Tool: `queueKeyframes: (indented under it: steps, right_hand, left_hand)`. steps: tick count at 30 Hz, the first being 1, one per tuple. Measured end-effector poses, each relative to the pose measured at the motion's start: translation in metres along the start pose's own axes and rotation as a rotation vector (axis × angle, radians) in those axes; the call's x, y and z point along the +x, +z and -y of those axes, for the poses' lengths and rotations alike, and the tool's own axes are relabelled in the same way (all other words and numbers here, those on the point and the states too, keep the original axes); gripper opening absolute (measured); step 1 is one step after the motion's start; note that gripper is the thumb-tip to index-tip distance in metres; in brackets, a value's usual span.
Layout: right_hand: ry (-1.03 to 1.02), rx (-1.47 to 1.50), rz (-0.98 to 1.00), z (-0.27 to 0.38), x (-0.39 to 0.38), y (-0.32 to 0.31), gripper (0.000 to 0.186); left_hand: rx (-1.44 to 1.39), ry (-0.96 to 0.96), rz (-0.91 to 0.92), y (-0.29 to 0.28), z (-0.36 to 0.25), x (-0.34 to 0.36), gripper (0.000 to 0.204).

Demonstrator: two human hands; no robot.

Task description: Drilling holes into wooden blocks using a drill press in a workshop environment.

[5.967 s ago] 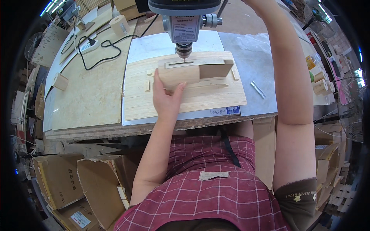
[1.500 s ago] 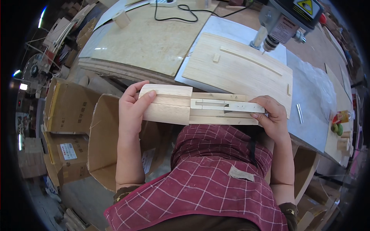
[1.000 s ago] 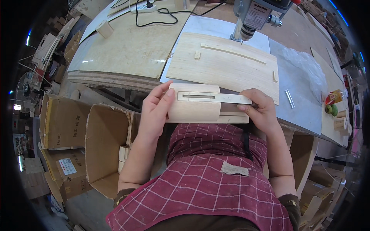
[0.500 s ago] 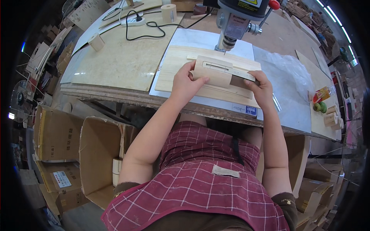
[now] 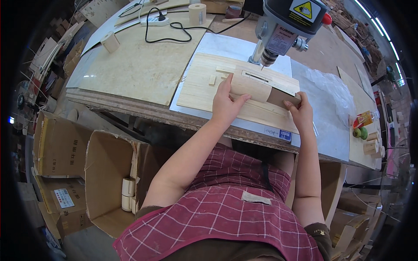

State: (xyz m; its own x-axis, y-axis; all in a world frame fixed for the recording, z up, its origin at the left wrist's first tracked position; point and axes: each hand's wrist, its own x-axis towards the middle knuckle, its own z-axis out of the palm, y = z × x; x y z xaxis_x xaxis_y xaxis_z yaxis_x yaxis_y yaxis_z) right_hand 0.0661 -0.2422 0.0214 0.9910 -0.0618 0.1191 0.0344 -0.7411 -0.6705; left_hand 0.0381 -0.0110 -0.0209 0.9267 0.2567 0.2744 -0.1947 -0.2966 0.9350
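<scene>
My left hand (image 5: pixel 225 104) is closed round the left end of a pale, rounded wooden piece (image 5: pixel 253 90) with a narrow slot on top. From its right end sticks out a flat brown strip (image 5: pixel 279 98), pinched at the far end by my right hand (image 5: pixel 303 114). Both lie over a wide pale wooden board (image 5: pixel 196 89) with small wood strips on it. Just beyond the slotted piece hangs the drill press chuck (image 5: pixel 269 57) with a thin bit pointing down. A small wooden block (image 5: pixel 212 80) sits left of my left hand.
Several wooden cylinders, one (image 5: pixel 110 42) at the left, stand on the table. A black cord (image 5: pixel 178 40) runs from a white power strip (image 5: pixel 156 21). Clear plastic film (image 5: pixel 333 89) lies at the right. An open cardboard box (image 5: pixel 109 174) stands below the table edge.
The view has shifted slightly. The slotted piece has moved a little away from under the bit, toward me. More of the brown strip shows between my hands.
</scene>
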Motion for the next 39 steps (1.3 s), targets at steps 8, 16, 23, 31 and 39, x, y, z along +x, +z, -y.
queueKeyframes:
  steps: [8,16,23,31,39]
  right_hand:
    - [-0.071,0.012,-0.035,0.002,0.026,0.012,0.031]
    - [-0.058,-0.072,0.003,0.005,0.032,0.014,0.039]
    - [-0.025,-0.125,0.001,0.012,0.029,0.014,0.039]
    - [-0.254,-0.249,0.284,0.035,0.056,-0.053,0.042]
    - [-0.467,0.115,-0.268,0.129,0.12,-0.122,0.024]
  left_hand:
    - [0.05,-0.028,-0.04,0.003,0.003,0.013,0.079]
    - [0.138,0.152,-0.161,0.006,0.016,0.013,0.078]
    - [0.089,0.086,-0.075,0.003,0.007,0.012,0.079]
    - [0.111,0.054,-0.092,0.006,0.009,0.014,0.083]
    - [0.103,0.079,-0.098,0.01,0.008,0.015,0.084]
